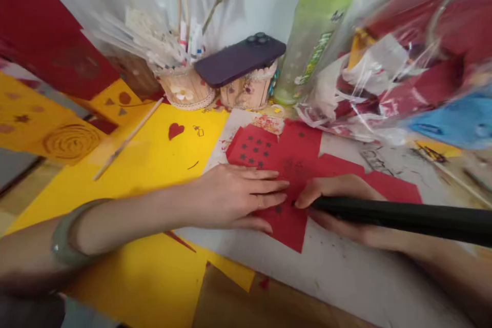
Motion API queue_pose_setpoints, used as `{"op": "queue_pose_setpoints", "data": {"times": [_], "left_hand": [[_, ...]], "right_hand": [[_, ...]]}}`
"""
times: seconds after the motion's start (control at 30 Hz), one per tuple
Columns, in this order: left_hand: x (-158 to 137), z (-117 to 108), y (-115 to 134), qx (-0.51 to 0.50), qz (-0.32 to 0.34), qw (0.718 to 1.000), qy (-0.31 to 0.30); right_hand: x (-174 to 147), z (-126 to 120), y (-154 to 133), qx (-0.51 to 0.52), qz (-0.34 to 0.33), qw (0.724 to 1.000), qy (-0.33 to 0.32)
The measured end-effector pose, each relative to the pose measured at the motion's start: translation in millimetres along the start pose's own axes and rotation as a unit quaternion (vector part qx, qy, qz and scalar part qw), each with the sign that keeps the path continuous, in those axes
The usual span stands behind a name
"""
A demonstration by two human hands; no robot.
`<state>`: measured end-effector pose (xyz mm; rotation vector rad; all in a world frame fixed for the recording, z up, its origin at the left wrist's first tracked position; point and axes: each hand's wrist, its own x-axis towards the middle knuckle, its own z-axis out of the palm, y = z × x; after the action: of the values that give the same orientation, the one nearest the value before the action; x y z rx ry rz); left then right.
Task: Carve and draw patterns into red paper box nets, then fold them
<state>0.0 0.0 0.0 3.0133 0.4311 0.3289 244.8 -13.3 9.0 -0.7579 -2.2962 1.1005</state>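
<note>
Red paper [319,166], cut into a shape with several flaps, lies on a whitish board [230,246]. Small dark stars and other dark marks show on it. My left hand [246,195] presses flat on the red paper with its fingers stretched out; a ring and a greenish bangle are on that arm. Closed around a long, thick black pen-like tool [384,215], my right hand [346,189] rests at the paper's middle. The tool's tip is down by my fingers, close to the left fingertips; its exact kind cannot be made out.
Yellow paper [172,159] spreads at left, with a red heart [176,131] and a thin stick [128,138] on it. Behind stand decorated pots [184,87], a phone [242,59] laid over one, and a green-capped bottle [315,41]. A plastic bag [423,61] of scraps fills the right.
</note>
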Motion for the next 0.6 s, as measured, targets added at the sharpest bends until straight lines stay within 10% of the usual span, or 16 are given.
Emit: {"op": "queue_pose_setpoints", "data": {"times": [0.6], "left_hand": [[2.4, -3.0, 0.7, 0.000, -0.006, 1.000, -0.007]], "right_hand": [[1.6, -0.8, 0.8, 0.007, -0.007, 1.000, -0.009]]}}
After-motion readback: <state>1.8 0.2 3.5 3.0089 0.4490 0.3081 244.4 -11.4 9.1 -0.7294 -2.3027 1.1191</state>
